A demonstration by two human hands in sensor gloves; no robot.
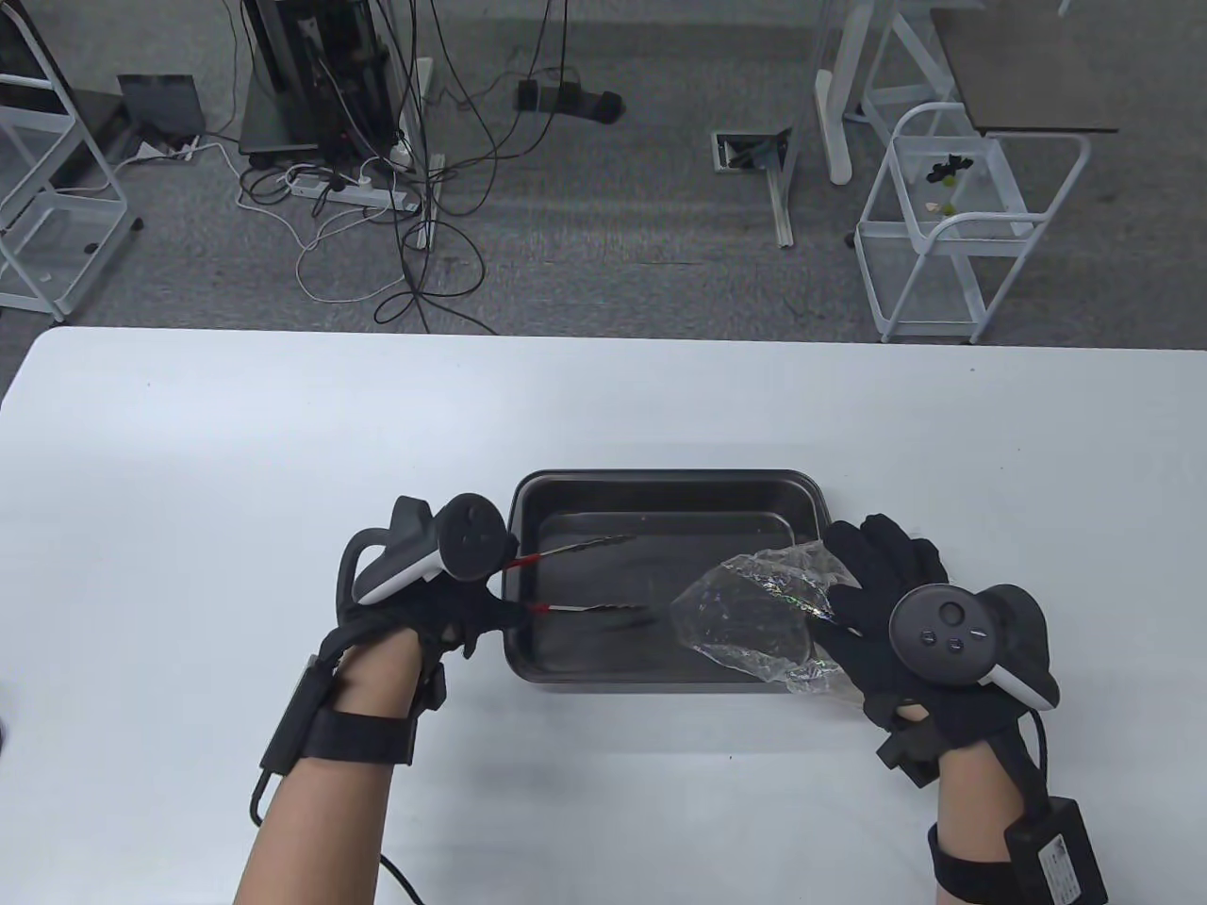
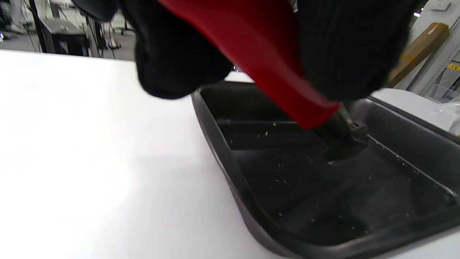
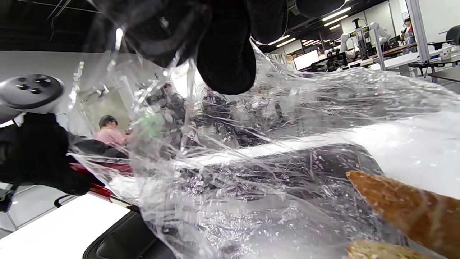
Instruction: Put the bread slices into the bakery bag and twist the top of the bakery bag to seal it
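Observation:
My left hand [image 1: 462, 603] grips red-handled metal tongs [image 1: 589, 577] whose two arms spread over the black baking tray [image 1: 660, 490], tips apart and holding nothing. In the left wrist view the tongs' red handle [image 2: 273, 61] runs between my gloved fingers [image 2: 172, 61] down into the tray [image 2: 222, 151], which holds only crumbs. My right hand [image 1: 872, 603] holds a crumpled clear plastic bag [image 1: 754, 613] at the tray's right end, mouth facing left. In the right wrist view, brown bread slices [image 3: 406, 208] lie inside the bag [image 3: 251, 162] at the lower right.
The white table [image 1: 189, 471] spreads wide on all sides of the tray. Beyond its far edge are floor cables [image 1: 377, 189], a white wire cart [image 1: 962, 226] and table legs. People show in the background of the right wrist view.

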